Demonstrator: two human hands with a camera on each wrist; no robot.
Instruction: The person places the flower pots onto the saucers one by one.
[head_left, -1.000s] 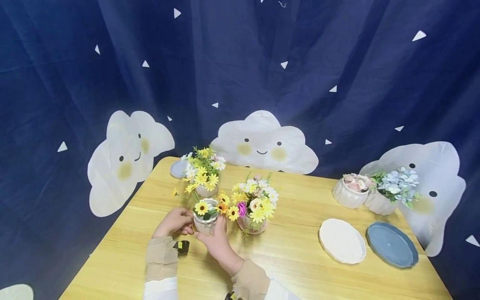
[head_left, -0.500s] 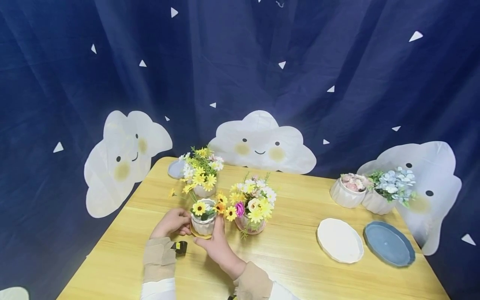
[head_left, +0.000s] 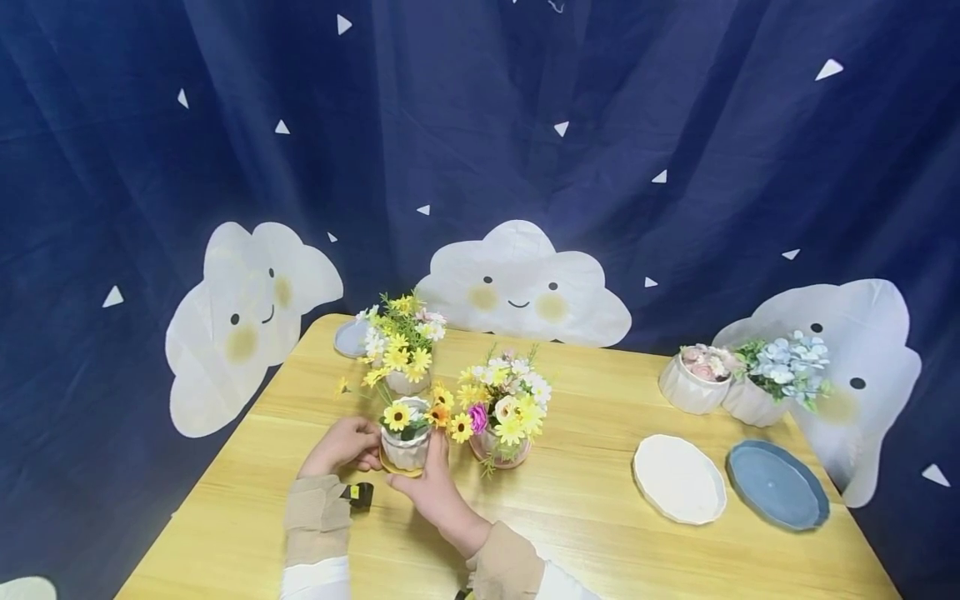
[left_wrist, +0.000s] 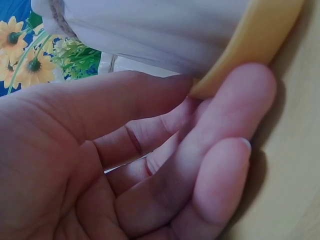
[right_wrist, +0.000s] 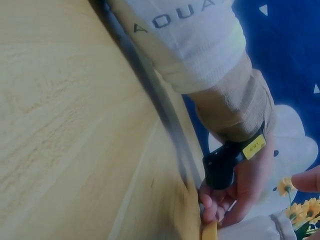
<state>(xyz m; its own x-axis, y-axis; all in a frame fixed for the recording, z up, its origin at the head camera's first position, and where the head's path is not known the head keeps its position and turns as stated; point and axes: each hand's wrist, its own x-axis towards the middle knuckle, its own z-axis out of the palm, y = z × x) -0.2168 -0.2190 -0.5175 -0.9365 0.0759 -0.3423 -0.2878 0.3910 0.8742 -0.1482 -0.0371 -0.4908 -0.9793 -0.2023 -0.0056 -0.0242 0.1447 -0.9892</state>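
Observation:
A white ribbed flower pot point(head_left: 405, 452) holding yellow and orange sunflowers point(head_left: 397, 417) stands upright on a yellow saucer point(head_left: 396, 469), left of the table's middle. At its left side, my left hand point(head_left: 345, 446) pinches the saucer's edge; in the left wrist view the thumb meets the yellow rim point(left_wrist: 260, 45) with fingers beneath. My right hand point(head_left: 441, 497) holds the pot from the right and front, thumb low by the saucer and fingers along the pot's right side. Only its fingertips point(right_wrist: 307, 180) show in the right wrist view.
Close behind stands a pot of yellow daisies point(head_left: 405, 350), with a mixed bouquet pot point(head_left: 502, 417) to the right. A pale blue saucer point(head_left: 349, 339) lies at the back left. White point(head_left: 678, 479) and blue saucers point(head_left: 778, 485) lie right, before two pots point(head_left: 693, 387).
The head view has shifted slightly. More of the yellow saucer shows under the pot's front than a second ago. Both hands keep their places around the pot and saucer.

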